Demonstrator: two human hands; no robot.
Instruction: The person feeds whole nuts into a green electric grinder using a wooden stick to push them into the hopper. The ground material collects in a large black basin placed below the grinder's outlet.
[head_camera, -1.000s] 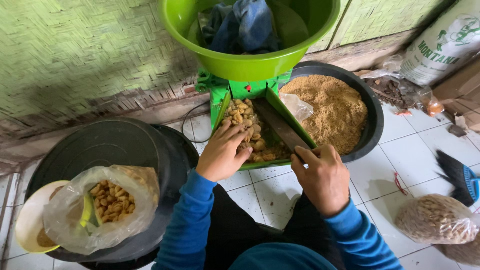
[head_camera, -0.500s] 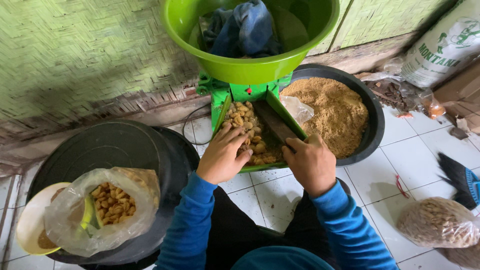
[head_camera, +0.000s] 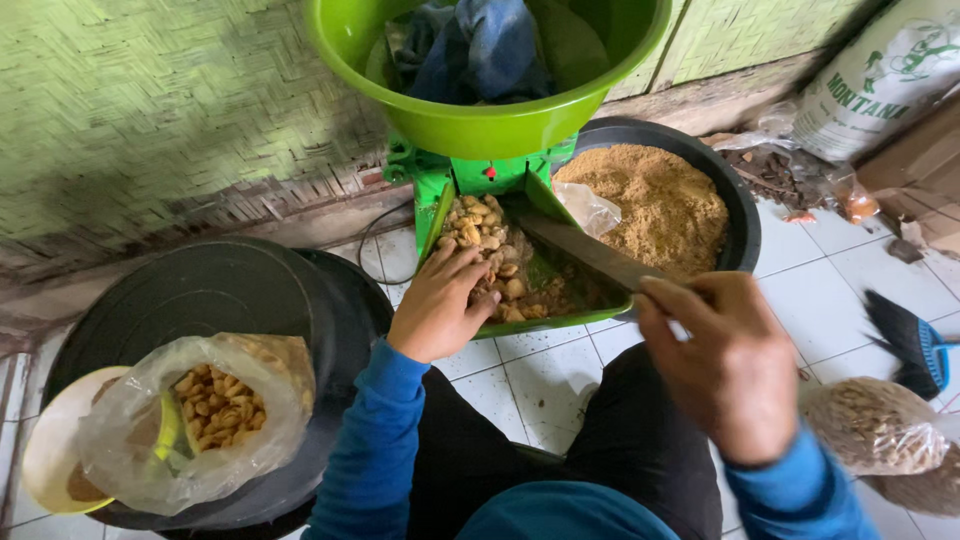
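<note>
Head view, looking down. Nearest the camera, the person's right hand (head_camera: 735, 365), in a blue sleeve, is curling its fingers closed around the handle end of a long, dark, flat metal blade (head_camera: 590, 255); the handle itself is hidden under the fingers, and the blade is pointing away toward the green tray. The left hand (head_camera: 440, 305), also blue-sleeved, is lying palm down with its fingers loosely bent and spread, not clenched, their tips touching the heap of pale tan, peanut-like kernels (head_camera: 490, 255) in the green sloping metal tray (head_camera: 560, 315). Whether any kernels are being pinched under the fingertips cannot be told.

At lower left, a clear plastic bag of more tan kernels (head_camera: 205, 425) is resting on a round black lid (head_camera: 230, 300), with a pale cream bowl (head_camera: 50, 450) just beside it. At lower right, a second clear bag of brownish kernels (head_camera: 875, 425) is lying on the white tiled floor (head_camera: 540, 375), near a black and blue hand brush (head_camera: 915, 335).

Beyond the tray, a round black basin of coarse brown ground meal (head_camera: 660, 205) is sitting just to the right of the green machine body. Above the tray, a large bright green plastic bowl (head_camera: 480, 125) is holding a crumpled blue-grey cloth (head_camera: 480, 45). Farthest back, a green woven wall (head_camera: 150, 90) is standing behind everything.
</note>
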